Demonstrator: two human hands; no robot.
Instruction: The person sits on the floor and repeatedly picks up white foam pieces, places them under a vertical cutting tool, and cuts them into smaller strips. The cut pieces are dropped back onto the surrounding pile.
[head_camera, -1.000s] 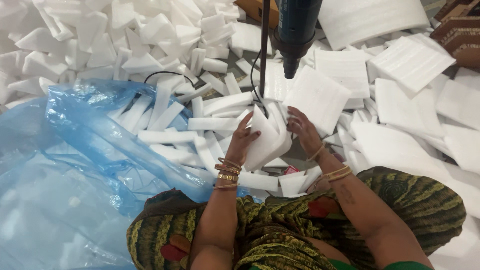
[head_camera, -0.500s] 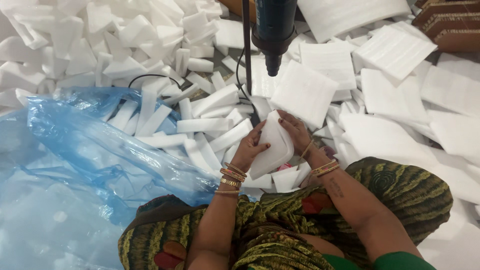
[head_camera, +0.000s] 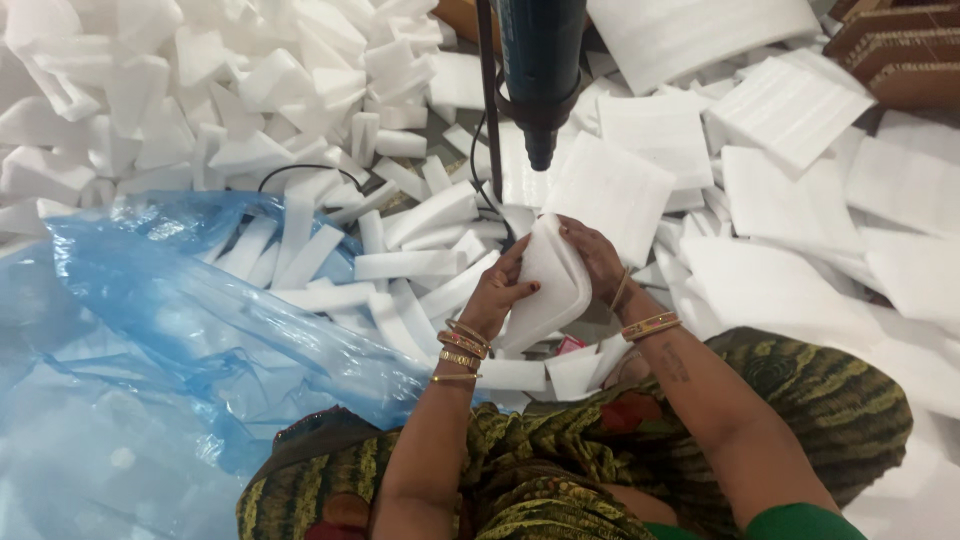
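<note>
Both my hands hold one bent piece of white foam sheet in front of my lap. My left hand grips its left edge and my right hand presses its upper right side. Just above the foam hangs a dark tool with its nozzle pointing down, on a thin upright rod. Gold bangles sit on both wrists.
White foam strips and offcuts lie in a heap across the floor ahead and to the left. Flat foam sheets lie at the right. A large blue plastic bag spreads at the left. Brown cardboard is at the top right.
My hands have turned and folded the foam piece and lifted it slightly toward the hanging tool. The view has shifted a little.
</note>
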